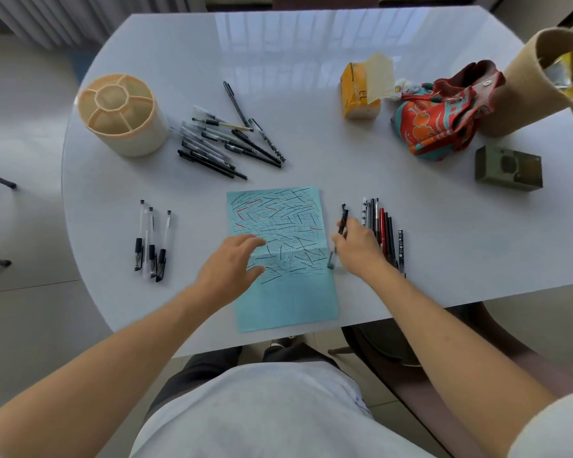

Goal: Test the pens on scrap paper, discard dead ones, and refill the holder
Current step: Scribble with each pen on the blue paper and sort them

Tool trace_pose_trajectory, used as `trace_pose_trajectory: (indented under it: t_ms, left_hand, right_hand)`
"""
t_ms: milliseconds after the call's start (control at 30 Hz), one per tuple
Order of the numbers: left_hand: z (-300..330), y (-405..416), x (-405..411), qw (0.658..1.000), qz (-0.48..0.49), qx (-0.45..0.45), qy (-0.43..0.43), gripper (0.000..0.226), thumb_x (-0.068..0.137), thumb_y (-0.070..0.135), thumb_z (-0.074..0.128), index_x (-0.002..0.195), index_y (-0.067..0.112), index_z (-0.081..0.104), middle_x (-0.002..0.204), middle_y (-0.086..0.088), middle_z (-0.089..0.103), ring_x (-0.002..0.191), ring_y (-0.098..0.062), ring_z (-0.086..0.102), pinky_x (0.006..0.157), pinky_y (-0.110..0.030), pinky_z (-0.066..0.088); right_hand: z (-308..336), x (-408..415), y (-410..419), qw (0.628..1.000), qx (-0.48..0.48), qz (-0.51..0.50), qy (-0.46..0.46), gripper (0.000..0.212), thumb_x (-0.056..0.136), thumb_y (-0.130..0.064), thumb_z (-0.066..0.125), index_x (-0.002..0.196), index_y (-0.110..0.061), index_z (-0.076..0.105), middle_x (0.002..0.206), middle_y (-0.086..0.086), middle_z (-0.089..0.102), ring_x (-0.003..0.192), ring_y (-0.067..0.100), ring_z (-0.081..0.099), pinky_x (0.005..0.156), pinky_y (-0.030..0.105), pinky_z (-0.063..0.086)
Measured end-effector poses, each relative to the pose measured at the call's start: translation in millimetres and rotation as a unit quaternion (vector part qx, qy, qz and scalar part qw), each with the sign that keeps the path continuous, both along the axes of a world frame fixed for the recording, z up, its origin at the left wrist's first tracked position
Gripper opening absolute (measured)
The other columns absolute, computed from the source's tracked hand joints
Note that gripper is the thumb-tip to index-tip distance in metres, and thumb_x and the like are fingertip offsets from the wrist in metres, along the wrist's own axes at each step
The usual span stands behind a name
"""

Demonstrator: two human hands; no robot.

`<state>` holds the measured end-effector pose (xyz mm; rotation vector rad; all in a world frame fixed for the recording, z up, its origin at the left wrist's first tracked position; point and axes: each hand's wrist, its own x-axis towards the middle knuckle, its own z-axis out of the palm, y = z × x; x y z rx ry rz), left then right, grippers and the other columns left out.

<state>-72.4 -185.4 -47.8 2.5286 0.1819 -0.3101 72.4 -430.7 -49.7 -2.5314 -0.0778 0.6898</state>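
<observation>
We see the left hand lying flat, fingers spread, on the blue paper. The right hand pinches a black pen beside the paper's right edge, its length pointing away from us. Three pens lie left; the holder stands far left.

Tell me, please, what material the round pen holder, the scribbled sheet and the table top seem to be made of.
Pen holder: probably matte cream plastic, with thin moulded dividers. Sheet: thin light-blue paper, folded across the middle and taking ink strokes. Table top: glossy white, mirroring the window; glass or lacquer, I cannot tell which.
</observation>
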Motion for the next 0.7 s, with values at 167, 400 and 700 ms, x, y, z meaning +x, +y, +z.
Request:
trace_pose_trajectory:
  t_ms: [167, 400, 700]
  left_hand:
    - [-19, 24, -18, 0.995, -0.037, 0.079, 0.053, 0.071, 0.086, 0.036, 0.074, 0.147, 0.022, 0.042, 0.16, -0.008, 0.028, 0.147, -0.03, 0.024, 0.118, -0.046, 0.03]
    - [-36, 33, -28, 0.991, -0.054, 0.115, 0.048, 0.07, 0.083, 0.036, 0.069, 0.146, 0.024, 0.043, 0.161, -0.006, 0.027, 0.149, -0.027, 0.021, 0.117, -0.044, 0.032]
    - [-38, 34, -26, 0.995, -0.04, 0.081, 0.05, 0.064, 0.092, 0.045, 0.058, 0.15, 0.027, 0.036, 0.164, -0.004, 0.02, 0.151, -0.024, 0.017, 0.121, -0.04, 0.021]
  right_hand:
    - [-15, 13, -9, 0.99, -0.096, 0.093, -0.054, 0.029, 0.097, -0.015, 0.058, 0.125, -0.008, 0.058, 0.114, 0.017, 0.068, 0.103, 0.038, 0.065, 0.084, 0.043, 0.055]
    - [3, 30, 30, 0.981, -0.113, 0.095, -0.124, 0.035, 0.096, -0.016, 0.057, 0.131, -0.013, 0.06, 0.126, 0.01, 0.061, 0.101, 0.029, 0.065, 0.079, 0.035, 0.049]
    - [-3, 89, 189, 0.969, -0.04, 0.175, -0.173, 0.031, 0.1, -0.019, 0.051, 0.125, -0.016, 0.067, 0.127, 0.011, 0.062, 0.107, 0.03, 0.064, 0.087, 0.035, 0.051]
